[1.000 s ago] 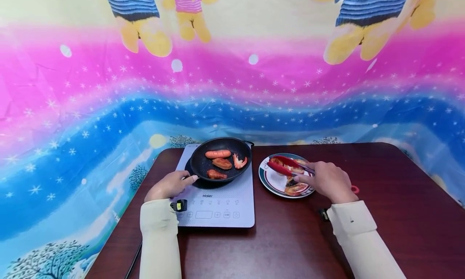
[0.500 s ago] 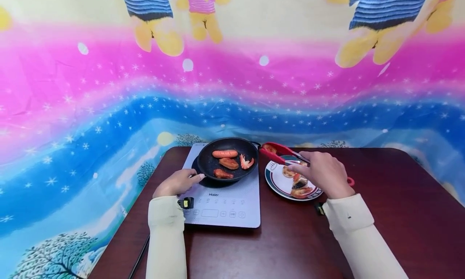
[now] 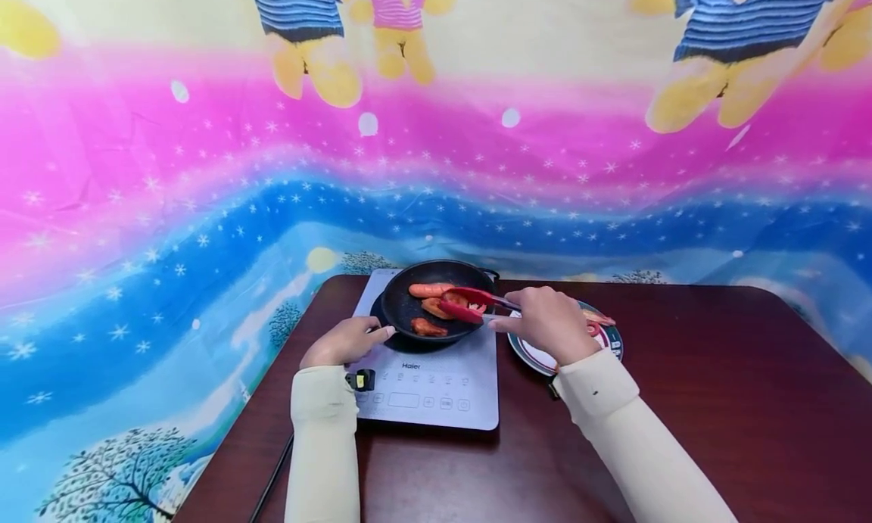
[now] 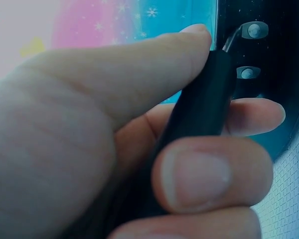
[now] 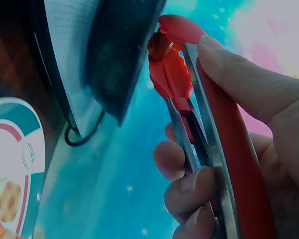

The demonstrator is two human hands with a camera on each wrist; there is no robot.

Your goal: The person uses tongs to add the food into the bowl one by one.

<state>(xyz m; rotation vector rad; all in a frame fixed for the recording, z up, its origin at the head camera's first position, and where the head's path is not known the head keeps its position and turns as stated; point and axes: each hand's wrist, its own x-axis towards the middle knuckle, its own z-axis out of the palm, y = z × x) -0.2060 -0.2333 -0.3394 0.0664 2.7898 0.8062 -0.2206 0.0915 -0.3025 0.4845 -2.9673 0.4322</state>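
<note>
My left hand [image 3: 346, 340] grips the black handle [image 4: 202, 99] of a frying pan [image 3: 398, 303], fingers wrapped round it in the left wrist view. In the pan lie a sausage [image 3: 425, 289], a wing-shaped piece of meat [image 3: 431, 308] and a small drumstick [image 3: 429, 327]. A shrimp at the pan's right side is mostly hidden by red-tipped tongs [image 3: 470, 296]. My right hand [image 3: 548, 322] holds these tongs over the pan. Between their tips is a reddish-brown food piece [image 5: 159, 46], partly hidden.
The pan stands on a white induction cooker [image 3: 436, 383] with a cable at its left. Right of it, partly under my right forearm, is a plate [image 3: 523, 349] with several food pieces. A printed cloth [image 3: 436, 167] hangs behind the brown table [image 3: 736, 356].
My right hand has lifted a food piece from the plate with the tongs and carried it left over the pan. The left hand stays on the handle; the view has shifted slightly.
</note>
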